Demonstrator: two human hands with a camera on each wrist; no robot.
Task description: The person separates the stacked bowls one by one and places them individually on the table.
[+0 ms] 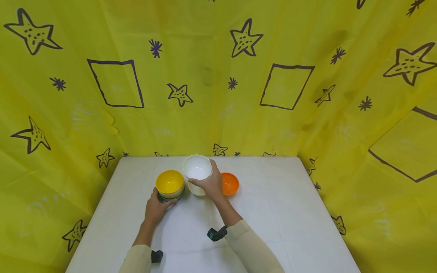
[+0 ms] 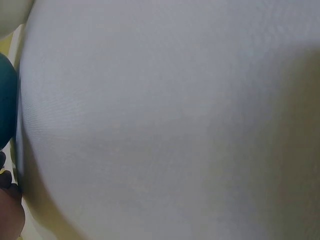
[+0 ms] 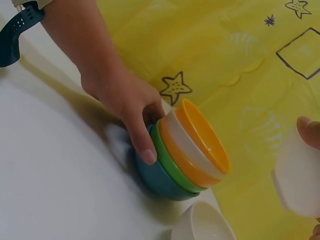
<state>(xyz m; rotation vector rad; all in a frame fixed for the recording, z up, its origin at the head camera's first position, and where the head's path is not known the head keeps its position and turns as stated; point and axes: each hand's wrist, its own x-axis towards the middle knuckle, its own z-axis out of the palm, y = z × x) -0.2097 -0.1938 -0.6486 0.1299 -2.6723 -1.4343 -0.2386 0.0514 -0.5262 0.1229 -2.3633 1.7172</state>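
Observation:
A nested stack of bowls (image 1: 170,183) stands at the left of the group, yellow on top, with white, orange, green and teal rims below it in the right wrist view. My left hand (image 1: 156,208) grips the stack low on its side, the thumb (image 3: 146,153) lying against the lower bowls. My right hand (image 1: 211,183) holds a white bowl (image 1: 197,167) by its side, raised off the table and tilted. Partly hidden beneath that hand, a cream-white bowl (image 1: 197,190) sits on the table. Just right of the hand is an orange bowl (image 1: 230,184), partly covered by it.
A white cloth covers the table (image 1: 273,212). Yellow curtains (image 1: 205,125) with drawn stars hang behind it and along both sides. The left wrist view is mostly filled by the white surface, with a teal bowl (image 2: 6,100) at its left edge.

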